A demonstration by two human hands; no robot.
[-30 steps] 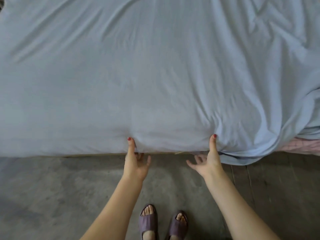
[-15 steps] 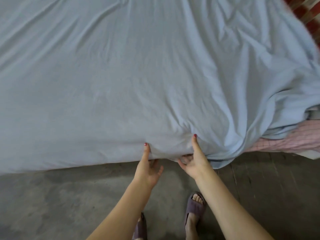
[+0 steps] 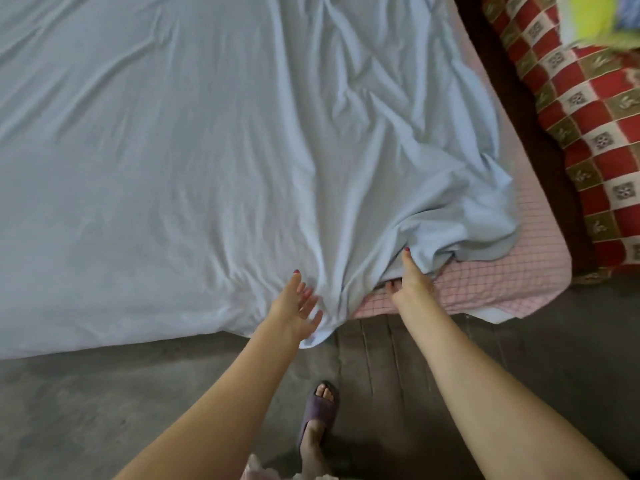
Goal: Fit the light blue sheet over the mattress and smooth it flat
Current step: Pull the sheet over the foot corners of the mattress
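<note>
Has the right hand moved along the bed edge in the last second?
Yes. The right hand has moved rightward along the near bed edge, now pinching the sheet beside the exposed pink mattress corner.

Left hand [image 3: 298,306] let go of sheet edge, fingers now spread, palm open against light blue sheet [image 3: 194,161]. Right hand [image 3: 412,276] lifted edge it pinches, baring pink checked mattress cover [image 3: 491,282] to its right.
</note>
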